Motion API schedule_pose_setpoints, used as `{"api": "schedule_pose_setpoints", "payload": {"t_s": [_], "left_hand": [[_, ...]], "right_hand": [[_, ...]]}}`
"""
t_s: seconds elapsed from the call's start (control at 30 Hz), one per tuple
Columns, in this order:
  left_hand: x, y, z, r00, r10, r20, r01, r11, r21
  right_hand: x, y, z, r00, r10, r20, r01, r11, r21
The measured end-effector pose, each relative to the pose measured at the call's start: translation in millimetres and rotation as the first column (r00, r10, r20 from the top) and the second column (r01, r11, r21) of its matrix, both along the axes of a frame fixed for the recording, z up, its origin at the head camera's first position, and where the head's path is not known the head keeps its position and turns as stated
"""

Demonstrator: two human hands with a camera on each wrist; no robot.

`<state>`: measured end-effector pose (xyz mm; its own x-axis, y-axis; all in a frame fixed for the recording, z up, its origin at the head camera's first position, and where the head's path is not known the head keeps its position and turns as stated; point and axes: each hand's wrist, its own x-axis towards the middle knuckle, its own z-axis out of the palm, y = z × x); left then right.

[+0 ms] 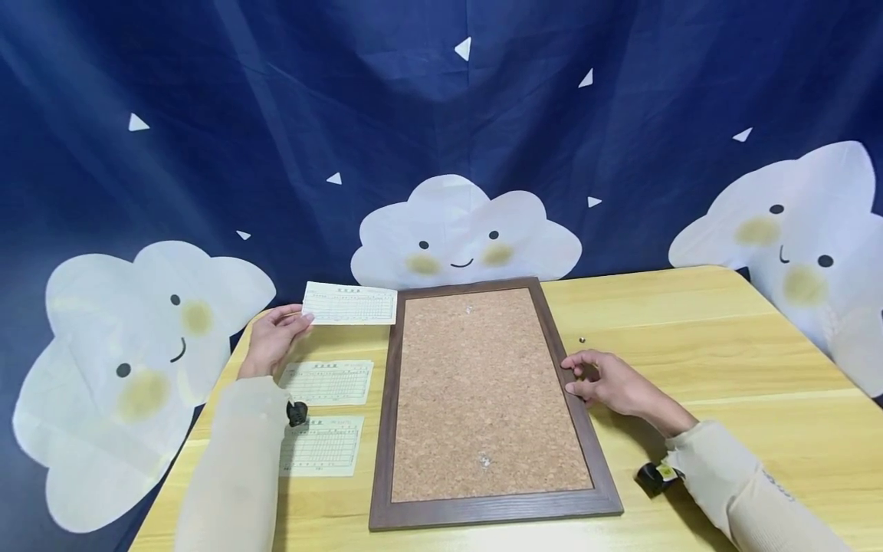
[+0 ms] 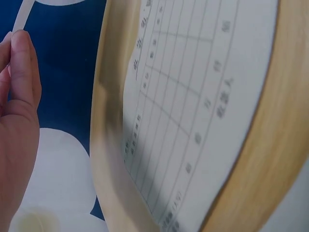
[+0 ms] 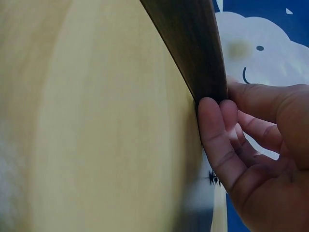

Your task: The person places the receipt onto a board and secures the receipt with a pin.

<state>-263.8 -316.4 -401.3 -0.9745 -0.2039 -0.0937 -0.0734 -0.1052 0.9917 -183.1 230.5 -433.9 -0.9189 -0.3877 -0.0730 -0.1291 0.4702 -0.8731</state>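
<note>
My left hand (image 1: 274, 335) pinches the left end of a printed paper form (image 1: 350, 303) above the table, beside the upper left corner of a corkboard (image 1: 483, 399) in a dark brown frame. Seen from the left wrist, thumb and fingertips (image 2: 21, 48) meet on the thin paper edge (image 2: 23, 15). Two similar forms lie below it, a middle form (image 1: 331, 383) and a lower form (image 1: 324, 447), partly covered by the left forearm. At the board's right side, my right hand (image 1: 614, 383) grips the frame edge (image 3: 193, 48) between thumb and fingers.
A small shiny round piece (image 1: 582, 340) lies right of the board. Two pale worn marks show on the cork. Behind the wooden table (image 1: 690, 337) hangs a dark blue curtain (image 1: 441, 100) with cloud faces. A black wrist device (image 1: 648, 479) sits on the right wrist.
</note>
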Motion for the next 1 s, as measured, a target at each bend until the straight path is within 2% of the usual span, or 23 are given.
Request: {"api": "schedule_pose_setpoints", "payload": {"t_s": [0.23, 0.47, 0.73, 1.0], "left_hand": [[-0.5, 6.5, -0.2, 1.0, -0.008, 0.005, 0.008, 1.0, 0.019], [-0.7, 11.1, -1.0, 1.0, -0.018, -0.017, 0.019, 0.999, 0.04], [-2.9, 17.9, -4.4, 0.999, -0.032, 0.01, 0.032, 0.998, 0.049], [-3.9, 25.5, -2.1, 1.0, -0.028, 0.004, 0.027, 0.997, 0.076]], "right_hand": [[2.9, -2.9, 2.0, 1.0, 0.005, -0.01, -0.005, 1.0, 0.015], [2.0, -5.9, 6.7, 1.0, 0.017, -0.027, -0.015, 0.999, 0.047], [-3.3, -7.2, 9.8, 1.0, 0.028, -0.009, -0.027, 0.996, 0.081], [-16.3, -17.3, 30.1, 0.998, 0.066, -0.011, -0.064, 0.99, 0.124]]}}
